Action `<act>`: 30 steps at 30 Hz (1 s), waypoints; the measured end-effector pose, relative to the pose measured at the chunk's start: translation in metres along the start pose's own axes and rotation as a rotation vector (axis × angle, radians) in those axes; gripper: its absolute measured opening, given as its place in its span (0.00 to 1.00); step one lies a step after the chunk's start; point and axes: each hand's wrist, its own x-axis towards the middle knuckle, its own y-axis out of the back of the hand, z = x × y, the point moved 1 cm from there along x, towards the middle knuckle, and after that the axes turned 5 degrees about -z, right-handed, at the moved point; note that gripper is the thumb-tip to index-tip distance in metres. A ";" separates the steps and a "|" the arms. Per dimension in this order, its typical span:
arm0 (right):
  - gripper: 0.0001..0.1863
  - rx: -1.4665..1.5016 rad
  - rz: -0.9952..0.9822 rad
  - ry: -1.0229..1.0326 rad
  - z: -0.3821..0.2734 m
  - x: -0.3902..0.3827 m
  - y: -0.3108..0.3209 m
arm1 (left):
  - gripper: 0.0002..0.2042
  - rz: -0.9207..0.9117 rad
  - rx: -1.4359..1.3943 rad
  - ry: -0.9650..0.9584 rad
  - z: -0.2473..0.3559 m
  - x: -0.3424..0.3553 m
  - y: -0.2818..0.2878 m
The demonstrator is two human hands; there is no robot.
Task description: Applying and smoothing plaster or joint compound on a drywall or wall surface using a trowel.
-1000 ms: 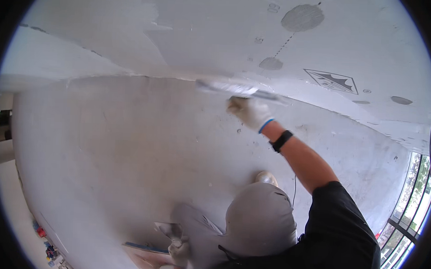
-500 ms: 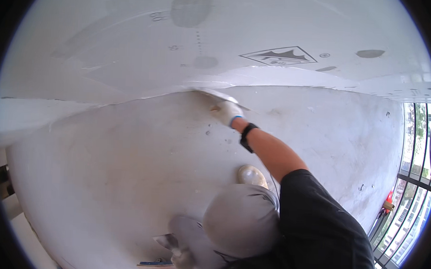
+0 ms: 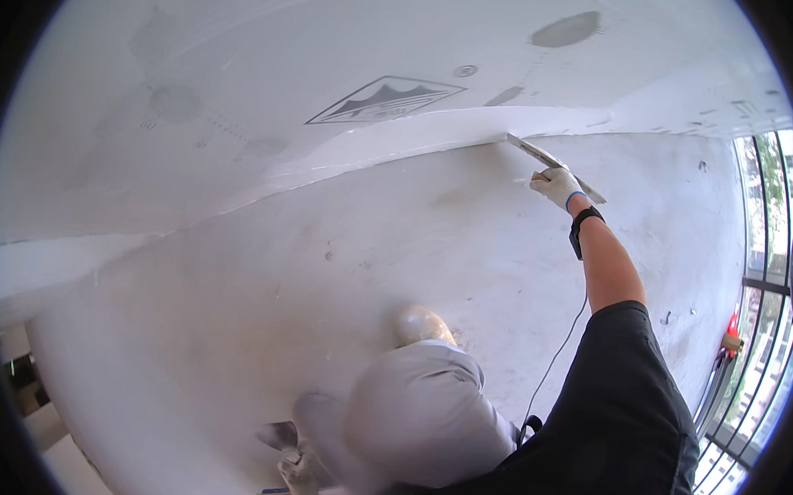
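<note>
My right hand (image 3: 557,186), in a white glove, is closed round a long flat-bladed trowel (image 3: 535,151). The trowel's far end meets the seam where the pale wall (image 3: 246,55) joins the grey floor (image 3: 216,319). Smooth whitish filler (image 3: 401,143) runs along that seam. Low at the bottom, my left hand (image 3: 298,475), also gloved, is closed on a wide-bladed putty knife (image 3: 278,434). Beside it shows the edge of a flat, blue-edged tool (image 3: 274,491), mostly hidden; I cannot tell whether that hand holds it too.
My bent knee (image 3: 407,407) and light shoe (image 3: 424,324) are close in front. A thin cord (image 3: 558,356) lies on the floor at my right. Dark window bars (image 3: 771,287) stand at the far right, with a red object (image 3: 733,326) beside them.
My right hand has swept the trowel rightward along the seam, turning its blade. The view has shifted right too. My left hand still holds the putty knife low down.
</note>
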 end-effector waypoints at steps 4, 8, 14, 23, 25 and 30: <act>0.15 0.211 0.031 0.066 -0.013 -0.081 0.042 | 0.07 -0.124 0.499 -0.607 0.079 0.044 -0.016; 0.11 0.619 -0.102 0.208 -0.114 -0.181 0.098 | 0.09 -0.489 0.403 -0.444 0.252 0.063 -0.075; 0.22 1.093 -0.502 0.651 -0.228 -0.281 0.150 | 0.10 -0.821 0.566 -1.142 0.368 0.063 -0.160; 0.15 0.890 -1.171 0.716 -0.390 -0.338 0.150 | 0.08 -0.828 0.610 -1.573 0.388 0.027 -0.144; 0.18 0.686 -1.238 0.742 -0.401 -0.337 0.143 | 0.08 -0.832 0.560 -1.576 0.391 0.020 -0.150; 0.14 0.600 -1.405 0.553 -0.366 -0.307 0.118 | 0.09 -0.802 0.487 -1.550 0.403 0.003 -0.164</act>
